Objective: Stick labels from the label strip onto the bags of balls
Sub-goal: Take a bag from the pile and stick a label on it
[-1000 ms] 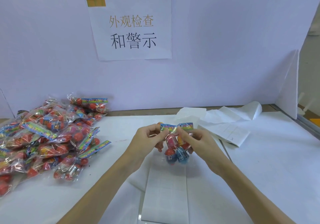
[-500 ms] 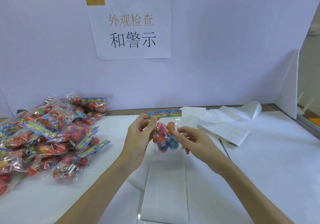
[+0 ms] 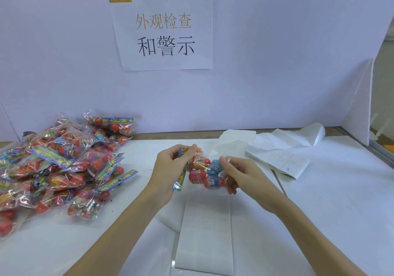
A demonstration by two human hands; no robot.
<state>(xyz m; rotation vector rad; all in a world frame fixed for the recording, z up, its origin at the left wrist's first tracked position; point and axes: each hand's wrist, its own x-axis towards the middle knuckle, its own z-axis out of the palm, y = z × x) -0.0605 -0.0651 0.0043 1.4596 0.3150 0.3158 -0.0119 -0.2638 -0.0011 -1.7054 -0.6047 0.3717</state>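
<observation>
- The bag of balls [image 3: 203,174] is held up over the counter [image 3: 319,201], between both hands, just above the near end of the label strip [image 3: 205,231].
- A second ago the bag hung upright with its printed header card on top, both hands at the header. Now the bag is turned on its side: the header card [image 3: 180,179] points down and left, beside the left palm.
- The left hand [image 3: 170,171] pinches the header end, thumb and forefinger closed on it near the top.
- The right hand [image 3: 236,173] has shifted from the header to the opposite end; its fingers [image 3: 223,161] pinch the clear plastic by the blue-wrapped balls.
- My reading: the turn exposes a flat face of the bag for a label, so the step in hand is positioning, not sticking. I cannot see a label on any fingertip or on the bag.
- The label strip lies flat on the counter under the hands, its faint grid of labels visible. A second folded strip [image 3: 283,160] lies farther right.
- The heap of other bags [image 3: 61,169] sits on the left, well apart from the hands.
- A printed sign [image 3: 164,30] hangs on the back wall.
</observation>
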